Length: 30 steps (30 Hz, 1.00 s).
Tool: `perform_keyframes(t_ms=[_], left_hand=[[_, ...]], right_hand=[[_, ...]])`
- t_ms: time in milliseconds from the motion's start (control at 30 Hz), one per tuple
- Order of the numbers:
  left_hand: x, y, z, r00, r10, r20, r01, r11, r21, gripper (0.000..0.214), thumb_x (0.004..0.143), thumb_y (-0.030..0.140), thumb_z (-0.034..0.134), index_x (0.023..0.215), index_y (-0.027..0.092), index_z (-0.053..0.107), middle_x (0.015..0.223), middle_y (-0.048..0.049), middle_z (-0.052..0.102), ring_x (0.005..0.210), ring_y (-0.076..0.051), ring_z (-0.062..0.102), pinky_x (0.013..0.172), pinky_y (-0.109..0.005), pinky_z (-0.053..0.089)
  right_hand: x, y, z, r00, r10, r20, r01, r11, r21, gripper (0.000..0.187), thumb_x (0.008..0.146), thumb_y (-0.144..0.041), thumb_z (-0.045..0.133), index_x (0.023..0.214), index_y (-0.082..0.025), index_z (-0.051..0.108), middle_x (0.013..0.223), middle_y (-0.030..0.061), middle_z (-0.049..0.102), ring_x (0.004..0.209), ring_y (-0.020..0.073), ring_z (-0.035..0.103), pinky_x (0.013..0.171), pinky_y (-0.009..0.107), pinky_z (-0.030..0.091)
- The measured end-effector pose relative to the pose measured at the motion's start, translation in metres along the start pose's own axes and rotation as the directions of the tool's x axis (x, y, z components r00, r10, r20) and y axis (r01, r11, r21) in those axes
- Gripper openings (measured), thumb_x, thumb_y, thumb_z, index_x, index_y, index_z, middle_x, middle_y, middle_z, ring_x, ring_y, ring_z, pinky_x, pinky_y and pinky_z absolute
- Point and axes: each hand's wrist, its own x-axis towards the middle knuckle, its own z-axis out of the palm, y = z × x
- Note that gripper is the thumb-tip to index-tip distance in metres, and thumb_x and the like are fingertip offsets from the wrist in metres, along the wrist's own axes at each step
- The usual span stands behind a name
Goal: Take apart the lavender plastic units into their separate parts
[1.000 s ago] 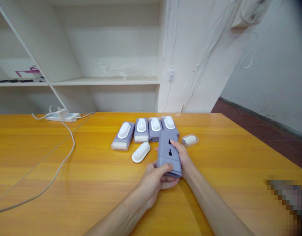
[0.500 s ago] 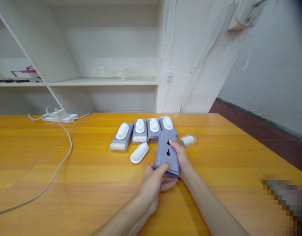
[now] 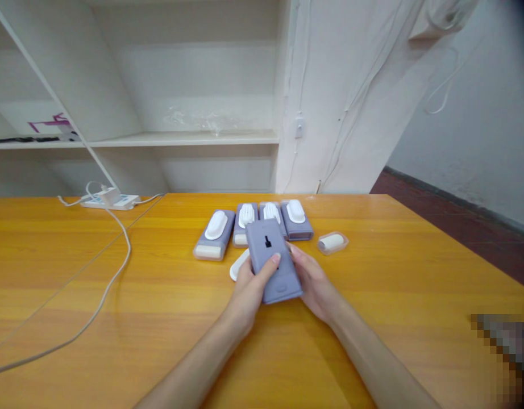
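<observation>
A flat purple-grey plastic case (image 3: pixel 286 274) with black slots in its face is held tilted above the table. My left hand (image 3: pixel 247 292) grips its left side, thumb pressed on the upper face. My right hand (image 3: pixel 315 284) is at the right edge, its fingers partly hidden behind the case. Beyond stand several similar purple-grey units with white oval pieces on top, one at the left end (image 3: pixel 224 232) and one at the right end (image 3: pixel 299 230). A loose white oval piece (image 3: pixel 237 268) lies partly hidden behind my left hand and the case.
A small white roller in a clear cover (image 3: pixel 332 242) lies to the right on the wooden table (image 3: pixel 159 318). A power strip (image 3: pixel 121 201) with a white cable (image 3: pixel 128 244) is at the left. White shelving (image 3: pixel 185 139) stands behind. A blurred-out object is at far right.
The case has turned and shifted left, covering part of the loose oval piece. My left thumb has moved up its face, and my right thumb has left the face for the edge.
</observation>
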Motion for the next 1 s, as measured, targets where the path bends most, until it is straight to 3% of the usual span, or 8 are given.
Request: perform_keyframes(t_ms=[133,233,333,500,633,767,900,1000], left_hand=[[0.010,0.007,-0.012,0.985,0.136,-0.105,-0.141,0.989,-0.041,0.051,0.072,0.037,0.076,0.117,0.021,0.058,0.115,-0.0068,0.068,0.103,-0.021,0.065,0.091,-0.031,0.051],[0.010,0.008,-0.015,0.984,0.174,-0.027,-0.175,0.984,-0.017,0.055,0.069,0.029,0.079,0.118,0.021,0.054,0.110,-0.0058,0.068,0.096,-0.018,0.065,0.087,-0.029,0.051],[0.006,0.007,-0.014,0.983,0.177,0.044,-0.177,0.984,0.007,0.055,0.069,0.024,0.078,0.117,0.021,0.052,0.106,-0.0057,0.068,0.091,-0.018,0.065,0.082,-0.029,0.051],[0.004,0.009,-0.011,0.981,0.162,0.104,-0.162,0.987,-0.009,0.062,0.067,0.017,0.078,0.122,0.022,0.048,0.114,-0.0068,0.067,0.099,-0.019,0.064,0.090,-0.032,0.049],[0.003,0.007,-0.010,0.987,0.154,0.047,-0.152,0.988,-0.040,0.073,0.062,0.016,0.081,0.126,0.024,0.046,0.115,-0.0070,0.067,0.101,-0.021,0.065,0.093,-0.035,0.049],[0.001,0.001,-0.006,0.988,0.156,-0.001,-0.155,0.986,-0.053,0.071,0.061,0.017,0.081,0.123,0.023,0.047,0.117,-0.0068,0.066,0.104,-0.021,0.064,0.095,-0.036,0.049],[-0.001,-0.003,0.000,0.969,0.247,-0.012,-0.247,0.969,0.003,0.065,0.062,0.015,0.080,0.118,0.024,0.048,0.115,-0.0043,0.066,0.104,-0.020,0.064,0.094,-0.033,0.050],[-0.002,-0.006,0.004,0.965,0.260,0.036,-0.261,0.965,0.017,0.060,0.068,0.017,0.077,0.119,0.023,0.046,0.113,-0.0043,0.067,0.103,-0.019,0.064,0.093,-0.032,0.050]], right_hand=[[-0.006,0.008,0.005,0.994,0.028,0.109,-0.018,0.995,-0.096,0.040,0.082,-0.039,0.068,0.118,-0.023,0.061,0.110,0.0073,0.069,0.098,0.0234,0.065,0.083,0.040,0.054],[-0.007,0.013,0.003,0.998,-0.016,0.067,0.029,0.979,-0.200,0.037,0.082,-0.042,0.067,0.113,-0.022,0.061,0.085,0.0040,0.069,0.075,0.0196,0.066,0.071,0.039,0.057],[-0.008,0.015,0.002,0.997,-0.064,0.052,0.073,0.978,-0.195,0.036,0.083,-0.042,0.066,0.114,-0.023,0.059,0.078,0.0007,0.065,0.066,0.0166,0.062,0.066,0.038,0.058],[-0.011,0.016,0.003,0.992,-0.126,0.010,0.126,0.975,-0.181,0.035,0.085,-0.040,0.063,0.117,-0.026,0.055,0.105,0.0048,0.064,0.085,0.0202,0.063,0.065,0.034,0.058],[-0.013,0.023,0.005,0.977,-0.209,0.042,0.211,0.931,-0.297,0.057,0.082,-0.033,0.066,0.131,-0.030,0.038,0.124,0.0080,0.058,0.099,0.0232,0.063,0.070,0.034,0.058],[-0.010,0.034,0.011,0.943,-0.334,-0.009,0.287,0.825,-0.486,0.078,0.070,-0.020,0.076,0.133,-0.030,0.031,0.127,0.0093,0.057,0.109,0.0247,0.060,0.087,0.039,0.053],[-0.006,0.040,0.018,0.863,-0.480,-0.157,0.284,0.719,-0.634,0.075,0.061,-0.019,0.079,0.124,-0.027,0.039,0.121,0.0099,0.060,0.107,0.0263,0.061,0.091,0.041,0.050],[-0.005,0.039,0.021,0.803,-0.537,-0.259,0.268,0.713,-0.648,0.074,0.054,-0.018,0.081,0.118,-0.025,0.044,0.114,0.0105,0.063,0.100,0.0273,0.063,0.085,0.039,0.052]])
